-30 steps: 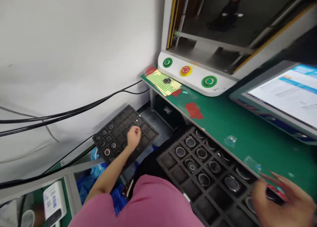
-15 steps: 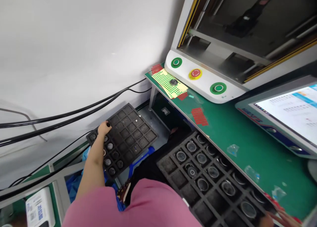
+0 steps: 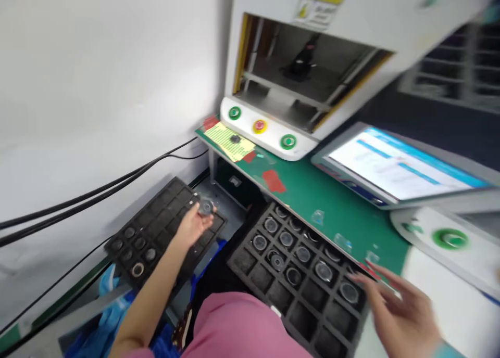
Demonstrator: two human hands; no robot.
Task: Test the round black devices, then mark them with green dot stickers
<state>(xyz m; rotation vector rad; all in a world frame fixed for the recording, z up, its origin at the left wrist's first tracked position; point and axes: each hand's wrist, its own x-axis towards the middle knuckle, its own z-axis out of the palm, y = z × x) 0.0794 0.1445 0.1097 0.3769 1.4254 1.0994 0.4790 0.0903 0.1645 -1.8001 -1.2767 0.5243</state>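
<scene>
My left hand (image 3: 195, 225) is closed on a round dark disc with a clear rim (image 3: 205, 207), gripping its edge between thumb and fingers. It is raised above the left black compartment tray (image 3: 166, 212), where several round pieces (image 3: 150, 254) sit in the near-left compartments. My right hand (image 3: 406, 311) has thumb and fingers apart at the right end of a second black tray (image 3: 312, 293). Behind its fingers lies a thin red and white item (image 3: 385, 282), partly hidden. Round clear-rimmed pieces (image 3: 302, 254) fill several compartments of this second tray.
A white machine (image 3: 269, 124) with an open bay and push buttons stands on the green table (image 3: 297, 191). Right of it is a lit monitor (image 3: 398, 160). Small clear plastic bits (image 3: 342, 242) and a yellow sheet (image 3: 230, 142) lie on the table. Black cables (image 3: 117, 183) cross at left.
My left hand has moved right from the left tray's far-left side and now shows the disc. My right hand has come further into view, fingers apart. The view has swung right.
</scene>
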